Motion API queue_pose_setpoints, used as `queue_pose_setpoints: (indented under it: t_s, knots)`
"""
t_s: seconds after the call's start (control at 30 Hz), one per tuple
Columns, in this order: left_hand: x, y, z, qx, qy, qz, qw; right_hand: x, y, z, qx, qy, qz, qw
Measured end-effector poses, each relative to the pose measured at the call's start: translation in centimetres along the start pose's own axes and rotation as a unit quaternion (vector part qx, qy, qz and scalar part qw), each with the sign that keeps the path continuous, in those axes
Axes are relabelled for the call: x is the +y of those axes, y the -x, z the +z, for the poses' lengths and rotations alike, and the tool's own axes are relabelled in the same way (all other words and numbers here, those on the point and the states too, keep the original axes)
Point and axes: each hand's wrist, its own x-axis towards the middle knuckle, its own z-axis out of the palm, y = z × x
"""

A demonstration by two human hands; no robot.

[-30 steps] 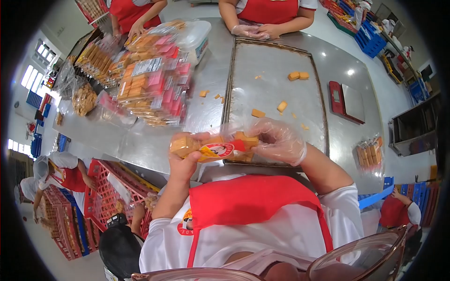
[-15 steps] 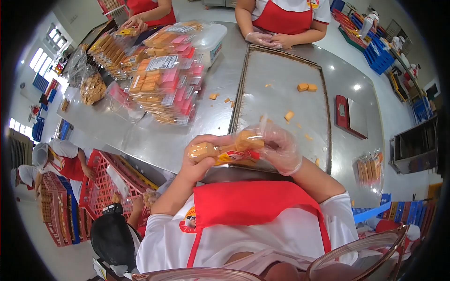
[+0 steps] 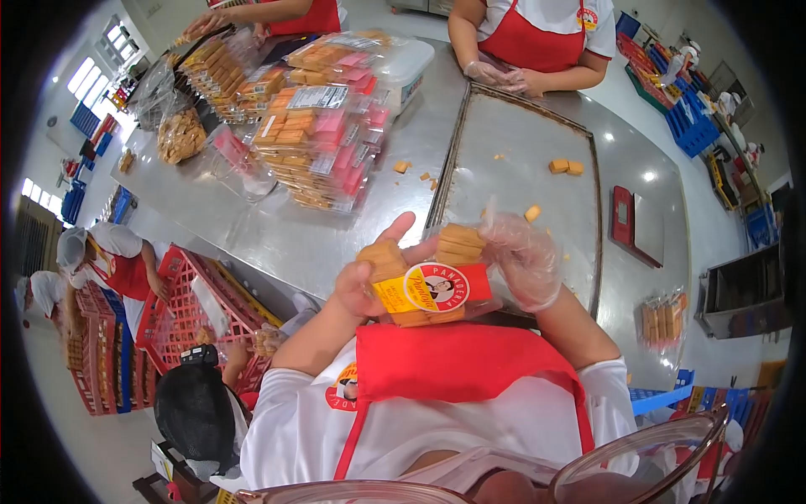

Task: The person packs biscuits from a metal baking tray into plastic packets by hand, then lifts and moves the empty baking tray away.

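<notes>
Between my two hands is a clear plastic pack of biscuits (image 3: 460, 244), its yellow and red label facing up toward me. My bare left hand (image 3: 354, 290) grips the pack's left end, with the thumb over the front and a finger stretched out above. A clear plastic glove covers my right hand (image 3: 531, 265), which is closed around the right end. Just beyond the pack lies a metal baking tray (image 3: 504, 126) with a few loose biscuit pieces (image 3: 566, 167) and crumbs on it.
Stacked biscuit packs (image 3: 294, 134) stand at the left, beside a white plastic tub (image 3: 411, 76). A red scale (image 3: 623, 217) and another biscuit pack (image 3: 663, 321) are on the right. Across the steel table, a co-worker's gloved hands (image 3: 508, 80) rest by the tray. Red crates (image 3: 189, 311) stand at lower left.
The pack has been tilted so its label now faces me fully. My left fingers have loosened and one stretches upward. At top left, a co-worker's hand has moved away from the stacked packs.
</notes>
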Motion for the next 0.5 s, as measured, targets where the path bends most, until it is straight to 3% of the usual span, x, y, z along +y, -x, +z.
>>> queue_pose_setpoints:
  t_s: [0.13,0.23,0.33,0.4,0.5]
  knots:
    - [0.1,0.2,-0.1,0.024,0.034,0.007,0.999,-1.9,-0.3,-0.4,-0.074,0.043,0.08,0.993]
    - [-0.2,0.0,0.0,0.025,0.016,0.008,1.0,-0.7,-0.2,-0.3,-0.031,0.306,-0.039,0.951]
    - [-0.2,-0.2,0.3,-0.007,0.026,0.007,1.0,0.0,-0.3,-0.2,0.01,0.343,-0.058,0.938]
    - [-0.1,-0.3,0.6,0.003,0.029,0.014,0.999,0.5,-0.4,-0.2,-0.028,0.318,-0.093,0.943]
    - [-0.3,-0.4,1.0,0.077,-0.008,0.028,0.997,1.4,-0.7,-0.6,-0.043,0.275,-0.068,0.958]
